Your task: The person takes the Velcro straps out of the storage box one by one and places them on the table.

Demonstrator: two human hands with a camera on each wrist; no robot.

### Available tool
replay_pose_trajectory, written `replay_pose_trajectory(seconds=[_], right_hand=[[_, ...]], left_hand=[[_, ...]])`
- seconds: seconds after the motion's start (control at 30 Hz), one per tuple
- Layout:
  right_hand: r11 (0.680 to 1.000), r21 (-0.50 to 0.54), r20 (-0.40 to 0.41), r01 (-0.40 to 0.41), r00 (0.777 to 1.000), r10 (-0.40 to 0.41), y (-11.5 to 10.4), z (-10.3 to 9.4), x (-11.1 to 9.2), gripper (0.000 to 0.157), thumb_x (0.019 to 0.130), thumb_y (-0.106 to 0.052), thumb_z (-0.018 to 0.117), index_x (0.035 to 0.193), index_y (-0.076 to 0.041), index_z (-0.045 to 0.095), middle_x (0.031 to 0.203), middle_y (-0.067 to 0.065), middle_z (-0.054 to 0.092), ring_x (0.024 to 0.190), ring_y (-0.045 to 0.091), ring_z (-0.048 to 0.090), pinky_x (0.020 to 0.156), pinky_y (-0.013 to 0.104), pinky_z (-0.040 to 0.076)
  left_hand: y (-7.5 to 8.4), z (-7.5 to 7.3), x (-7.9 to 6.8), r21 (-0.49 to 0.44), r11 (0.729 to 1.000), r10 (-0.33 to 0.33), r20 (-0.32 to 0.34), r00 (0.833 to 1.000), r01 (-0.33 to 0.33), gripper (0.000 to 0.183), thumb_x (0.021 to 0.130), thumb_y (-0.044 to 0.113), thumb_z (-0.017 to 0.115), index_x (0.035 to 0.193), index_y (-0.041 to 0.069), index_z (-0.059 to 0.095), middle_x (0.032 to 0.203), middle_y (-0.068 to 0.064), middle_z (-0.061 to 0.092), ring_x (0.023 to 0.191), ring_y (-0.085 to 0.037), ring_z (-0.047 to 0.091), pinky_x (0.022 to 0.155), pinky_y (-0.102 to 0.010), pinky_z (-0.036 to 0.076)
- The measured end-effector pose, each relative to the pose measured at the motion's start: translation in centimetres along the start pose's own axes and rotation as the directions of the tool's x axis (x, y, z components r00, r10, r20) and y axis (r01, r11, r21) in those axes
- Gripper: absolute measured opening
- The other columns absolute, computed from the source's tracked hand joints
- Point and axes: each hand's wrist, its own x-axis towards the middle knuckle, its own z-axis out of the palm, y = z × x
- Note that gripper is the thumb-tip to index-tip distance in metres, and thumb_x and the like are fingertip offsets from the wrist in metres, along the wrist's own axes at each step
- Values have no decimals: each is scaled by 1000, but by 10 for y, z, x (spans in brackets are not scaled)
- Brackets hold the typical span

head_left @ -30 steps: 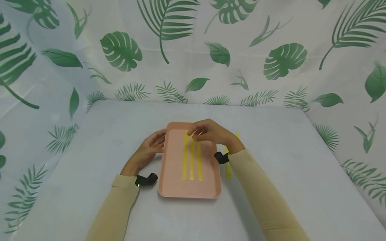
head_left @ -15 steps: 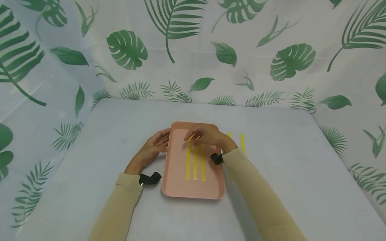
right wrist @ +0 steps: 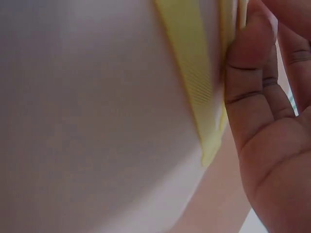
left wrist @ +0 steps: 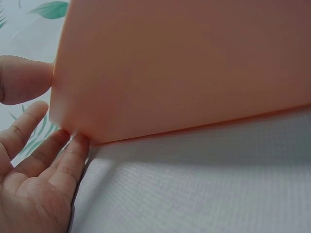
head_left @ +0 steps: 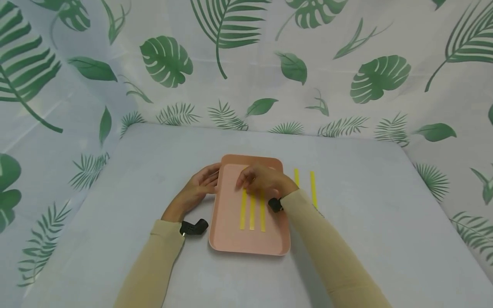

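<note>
A pink tray (head_left: 231, 244) lies on the table with three flat yellow strips (head_left: 252, 218) side by side in it. In the right wrist view one strip (right wrist: 187, 58) shows fine ridges close to its narrowed tip. My left hand (head_left: 195, 188) rests at the tray's left edge, thumb and straight fingertips against its outer side (left wrist: 175, 73) in the left wrist view. Over the far half of the tray is my right hand (head_left: 265, 177), fingers bent, fingertips right at the left strip's upper part. I cannot tell whether they pinch it. The strips' far ends are mostly hidden by the hand.
Two more yellow strips (head_left: 313, 188) lie on the white table (head_left: 366, 205) to the right of the tray, partly behind the right forearm. A white cloth with green leaves (head_left: 231, 85) stands behind and at both sides. Each wrist carries a black camera (head_left: 194, 226).
My right hand has come lower and nearer over the strips, its fingers bending in more. The whole head view has shifted, with the tray now further right in it. My left hand stays on the edge.
</note>
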Motion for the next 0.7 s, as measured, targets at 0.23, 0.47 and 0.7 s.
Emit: replay_pose_trajectory(seconds=[0.23, 0.47, 0.7], right_hand=[[995, -97, -14, 3, 1000, -4, 3, 2, 3, 23, 81, 14, 67, 94, -2, 76, 80, 5, 61, 74, 16, 49, 65, 23, 42], [990, -142, -12, 27, 999, -29, 4, 1, 4, 23, 79, 15, 67, 89, -3, 76, 81, 4, 64, 72, 16, 47, 65, 26, 41], [987, -143, -11, 77, 997, -79, 2, 2, 4, 17, 79, 15, 70, 83, -2, 73, 82, 3, 69, 71, 14, 54, 65, 24, 46]], left_hand=[[-1, -1, 1, 26, 1000, -5, -8, 1000, 6, 79, 82, -15, 54, 154, -6, 21, 160, -25, 20, 148, -38, 22, 117, -33, 32], [-1, 0, 1, 17, 1000, -5, -7, 1000, 5, 82, 80, -14, 55, 154, -6, 20, 161, -25, 19, 149, -38, 22, 118, -34, 31], [-1, 0, 1, 7, 1000, -2, -7, 1000, 2, 82, 80, -14, 54, 154, -7, 20, 160, -26, 19, 148, -39, 21, 118, -34, 31]])
